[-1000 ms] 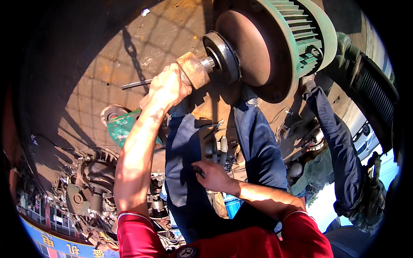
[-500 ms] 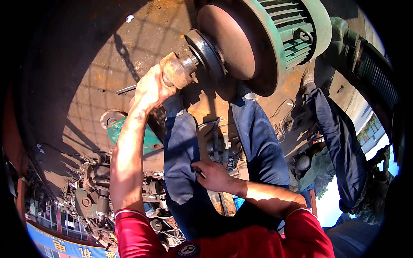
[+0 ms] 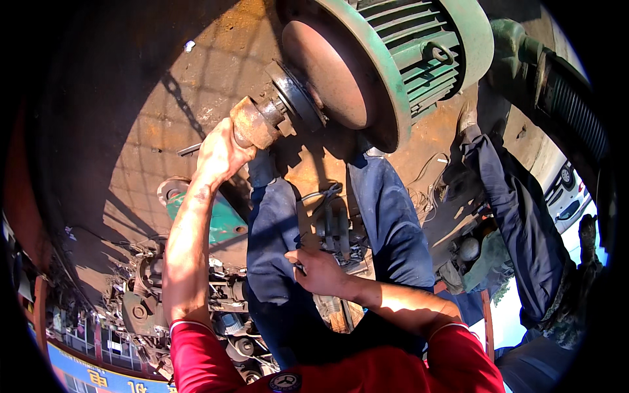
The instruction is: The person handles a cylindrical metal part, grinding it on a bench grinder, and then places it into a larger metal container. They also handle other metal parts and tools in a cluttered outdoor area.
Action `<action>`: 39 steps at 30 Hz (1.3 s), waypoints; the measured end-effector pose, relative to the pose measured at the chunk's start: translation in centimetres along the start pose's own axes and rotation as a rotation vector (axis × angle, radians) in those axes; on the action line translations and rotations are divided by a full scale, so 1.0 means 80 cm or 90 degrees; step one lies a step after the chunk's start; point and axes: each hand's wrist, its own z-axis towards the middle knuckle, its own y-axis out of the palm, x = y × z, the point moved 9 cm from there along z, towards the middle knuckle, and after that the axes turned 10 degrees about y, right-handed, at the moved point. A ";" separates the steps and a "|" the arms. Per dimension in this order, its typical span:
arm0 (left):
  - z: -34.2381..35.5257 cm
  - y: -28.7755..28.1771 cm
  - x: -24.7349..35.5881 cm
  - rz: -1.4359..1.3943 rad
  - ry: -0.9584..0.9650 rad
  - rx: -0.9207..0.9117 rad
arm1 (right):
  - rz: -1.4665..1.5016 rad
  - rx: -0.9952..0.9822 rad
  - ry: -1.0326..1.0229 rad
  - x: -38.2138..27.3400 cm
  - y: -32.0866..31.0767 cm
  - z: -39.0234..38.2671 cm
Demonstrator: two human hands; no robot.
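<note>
My left hand [image 3: 223, 149] is closed round the outer end of a rusty metal coupling hub [image 3: 254, 124]. The hub sits on a short dark shaft at the end of a large green electric motor [image 3: 419, 56]. Between the hub and the motor's reddish domed end face [image 3: 327, 73] is a black ring-shaped collar [image 3: 295, 97]. My right hand [image 3: 319, 271] rests by the inside of my left knee, fingers curled. Something dark shows at its fingers, too small to name. Palm and fingertips are partly hidden.
A green metal part [image 3: 226, 221] lies on the brown ground by my left forearm. Piled greasy machine parts [image 3: 141, 304] are at lower left. Tools [image 3: 337, 226] lie between my legs. Another person's dark trouser leg [image 3: 514, 203] and a ribbed dark machine [image 3: 576, 118] are at right.
The view has shifted slightly, so the motor and hub appear farther left. My left hand keeps its grip on the hub. My right hand stays curled beside the knee.
</note>
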 end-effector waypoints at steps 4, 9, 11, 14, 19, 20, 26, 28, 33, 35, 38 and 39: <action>0.012 -0.008 -0.007 -0.061 0.029 0.021 | 0.016 0.003 -0.009 -0.008 -0.007 -0.006; 0.008 -0.001 -0.006 -0.072 0.042 0.019 | -0.010 0.011 -0.002 -0.008 -0.021 -0.005; 0.001 -0.002 -0.012 -0.043 0.001 -0.004 | 0.038 0.041 -0.028 -0.011 -0.022 -0.018; -0.002 -0.010 0.001 -0.096 0.037 0.022 | -0.008 -0.004 -0.029 -0.006 -0.022 -0.012; 0.005 -0.010 0.001 -0.119 0.051 0.032 | 0.019 0.007 -0.059 -0.011 -0.028 -0.017; 0.004 -0.008 0.011 -0.179 0.080 0.045 | 0.010 -0.032 -0.008 -0.006 -0.028 -0.016; -0.001 -0.015 0.009 -0.073 0.070 0.071 | 0.050 -0.020 -0.007 -0.011 -0.039 -0.019; 0.003 -0.010 0.017 -0.117 0.067 0.043 | 0.084 -0.016 -0.022 -0.007 -0.036 -0.022; 0.001 0.004 -0.008 -0.175 0.069 0.051 | 0.047 -0.059 0.024 -0.008 -0.038 -0.029; 0.006 0.006 -0.013 -0.146 0.034 -0.006 | 0.043 -0.048 0.007 -0.002 -0.034 -0.035; -0.009 0.005 -0.023 -0.186 0.018 0.030 | 0.025 -0.052 -0.003 -0.007 -0.040 -0.032; -0.009 0.008 -0.016 -0.188 -0.010 0.008 | 0.032 -0.070 0.015 -0.009 -0.045 -0.033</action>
